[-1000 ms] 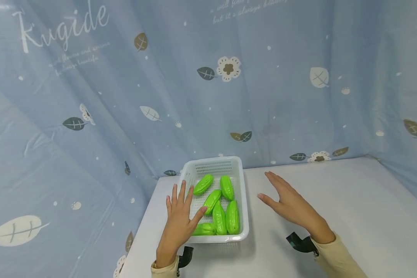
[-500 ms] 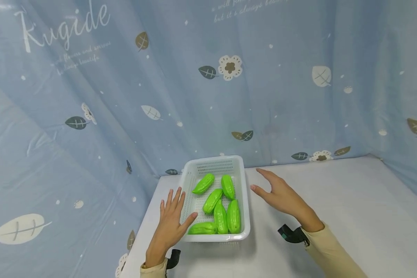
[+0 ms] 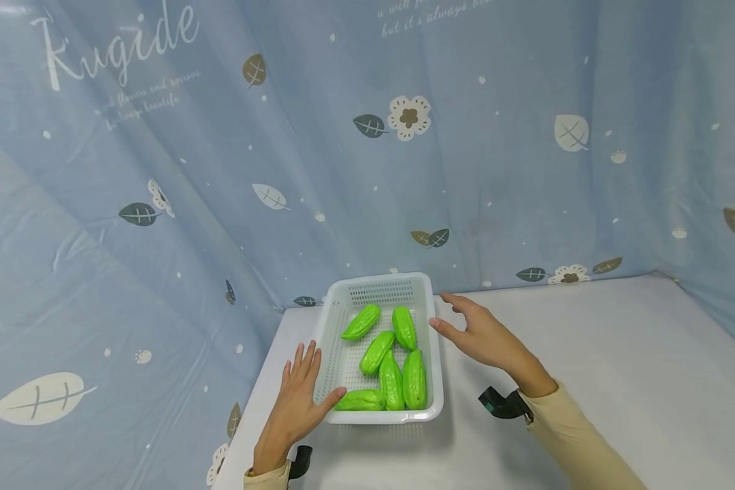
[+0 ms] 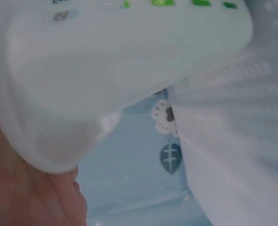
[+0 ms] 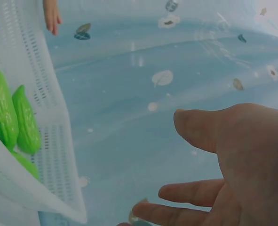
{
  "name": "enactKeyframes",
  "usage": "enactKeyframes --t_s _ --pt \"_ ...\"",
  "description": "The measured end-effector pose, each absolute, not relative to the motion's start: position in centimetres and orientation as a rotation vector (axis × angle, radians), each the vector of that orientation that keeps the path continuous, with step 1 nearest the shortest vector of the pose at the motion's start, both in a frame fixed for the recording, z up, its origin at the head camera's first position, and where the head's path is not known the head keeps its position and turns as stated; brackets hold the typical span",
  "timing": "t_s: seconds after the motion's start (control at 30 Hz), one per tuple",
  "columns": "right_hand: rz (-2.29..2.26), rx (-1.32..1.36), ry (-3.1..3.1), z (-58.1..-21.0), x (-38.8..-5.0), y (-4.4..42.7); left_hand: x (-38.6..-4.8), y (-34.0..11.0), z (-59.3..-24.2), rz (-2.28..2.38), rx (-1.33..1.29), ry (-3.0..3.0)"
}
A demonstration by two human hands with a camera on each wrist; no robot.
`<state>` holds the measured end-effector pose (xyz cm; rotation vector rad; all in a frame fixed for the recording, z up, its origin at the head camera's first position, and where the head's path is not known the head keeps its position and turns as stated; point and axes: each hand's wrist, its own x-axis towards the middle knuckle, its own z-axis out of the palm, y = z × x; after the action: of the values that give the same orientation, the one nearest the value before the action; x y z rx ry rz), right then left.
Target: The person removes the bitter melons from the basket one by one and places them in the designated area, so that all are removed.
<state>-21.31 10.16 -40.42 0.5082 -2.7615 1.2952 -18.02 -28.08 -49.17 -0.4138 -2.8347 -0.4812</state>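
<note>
A white plastic basket [image 3: 398,418] with slotted walls stands on the table. Inside lie several bright green, ridged bitter gourds [image 3: 414,381], loosely spread over the basket's bottom. My left hand [image 3: 295,403], fingers straight and thumb spread, is at the basket's left side, its thumb tip over the front left corner. In the left wrist view this hand [image 4: 30,200] lies right by the basket's rim [image 4: 23,150]; contact is hard to judge. My right hand [image 3: 486,338] hovers by the right rim, thumb and fingers apart and holding nothing. The right wrist view shows a gap between its fingers and the basket wall [image 5: 59,136].
A white-covered table [image 3: 588,361] extends to the right of the basket. Blue curtain [image 3: 496,177] with leaf and flower prints hangs behind and along the left side. A black wrist mount [image 3: 501,403] sits under the right wrist, another [image 3: 301,463] by the left.
My left hand has shifted left, from over the basket's left part to its left side. My right hand has moved left, closer to the right rim. Basket and gourds keep their places.
</note>
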Motion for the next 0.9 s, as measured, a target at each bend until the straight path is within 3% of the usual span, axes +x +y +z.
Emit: enactKeyframes --t_s 0.9 --pt "1.459 0.526 -2.783 -40.3 -24.7 5.5 -17.7 -28.8 -50.3 -0.463 -0.404 -2.881"
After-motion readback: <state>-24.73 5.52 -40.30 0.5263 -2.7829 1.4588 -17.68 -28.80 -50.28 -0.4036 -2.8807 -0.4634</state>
